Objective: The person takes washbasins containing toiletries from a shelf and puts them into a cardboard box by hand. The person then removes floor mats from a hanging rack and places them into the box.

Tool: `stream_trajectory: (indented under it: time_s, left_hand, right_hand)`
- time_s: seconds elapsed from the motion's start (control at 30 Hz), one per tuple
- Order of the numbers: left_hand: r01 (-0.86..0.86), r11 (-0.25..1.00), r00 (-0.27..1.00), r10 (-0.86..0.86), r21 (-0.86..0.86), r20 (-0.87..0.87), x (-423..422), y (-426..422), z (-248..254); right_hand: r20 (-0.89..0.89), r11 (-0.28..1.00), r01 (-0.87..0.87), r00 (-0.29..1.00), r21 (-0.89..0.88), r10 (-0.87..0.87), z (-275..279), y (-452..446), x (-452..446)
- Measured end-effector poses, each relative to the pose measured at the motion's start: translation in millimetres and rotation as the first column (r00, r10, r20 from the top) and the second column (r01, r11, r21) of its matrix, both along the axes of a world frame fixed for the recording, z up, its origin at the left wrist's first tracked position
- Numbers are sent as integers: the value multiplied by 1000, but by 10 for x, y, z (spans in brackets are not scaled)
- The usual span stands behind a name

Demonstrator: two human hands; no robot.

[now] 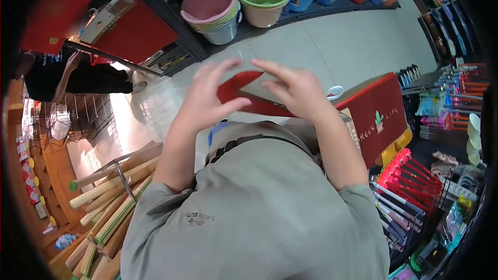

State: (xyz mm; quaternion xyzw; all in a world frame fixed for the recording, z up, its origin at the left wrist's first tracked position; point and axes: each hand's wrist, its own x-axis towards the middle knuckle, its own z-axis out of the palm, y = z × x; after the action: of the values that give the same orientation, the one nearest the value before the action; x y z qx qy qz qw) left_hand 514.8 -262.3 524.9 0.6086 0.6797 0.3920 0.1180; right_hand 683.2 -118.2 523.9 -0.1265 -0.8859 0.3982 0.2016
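Observation:
My left hand (211, 93) and my right hand (295, 87) are raised in front of my body, facing each other with curved, spread fingers. Both look empty, and a gap separates their fingertips. Beyond and below them is a red piece with a greyish face (241, 79), partly hidden by the hands; its kind is unclear. Close to my right forearm stands a dark red panel (381, 124) printed with "GREEN LIFE" and a cactus. A white ring-shaped thing (335, 92) shows beside its upper edge.
Stacked plastic buckets (264, 0) line a low shelf ahead. Wooden poles (111, 202) lean in a metal rack at left. Red-headed brushes (399, 171) and other goods crowd the right. Another person (78, 75) is at the far left, near a wire basket (83, 116).

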Motion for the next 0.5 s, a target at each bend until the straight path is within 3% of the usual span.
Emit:
stream_trajectory:
  time_s: [0.03,0.1,0.13,0.27,0.3,0.33,0.37,0.4,0.5]
  left_hand:
    - [61,987,996,-51,-152,69,-85,-32,-18]
    - [72,935,953,38,-346,299,-244,-67,-33]
    - [11,965,968,55,-262,244,-389,-96,-221]
    - [2,972,960,64,-235,273,-924,-253,-386]
    - [-12,973,960,76,-229,271,-1076,-296,-385]
    - [-46,973,913,132,-225,387,-1236,-346,-387]
    - [-81,971,848,185,-224,497,-1413,-403,-393]
    - [-100,971,846,199,-218,495,-1599,-468,-396]
    - [-186,961,800,270,-206,536,-2224,-741,-445]
  right_hand:
    - [-8,1000,-18,1000,0,18,4,-60,-124]
    - [30,989,-105,994,102,102,5,-165,-398]
    - [5,993,-99,995,60,99,-35,-204,-538]
    - [-25,997,9,1000,76,-7,9,-325,-991]
    - [-126,972,119,987,205,-95,76,-339,-1074]
    - [-238,920,235,958,315,-163,124,-353,-1142]
    - [-311,878,353,916,323,-254,141,-370,-1166]
    - [-385,825,467,859,319,-338,144,-366,-1149]
    - [-499,662,748,591,44,-634,-122,-220,-1131]
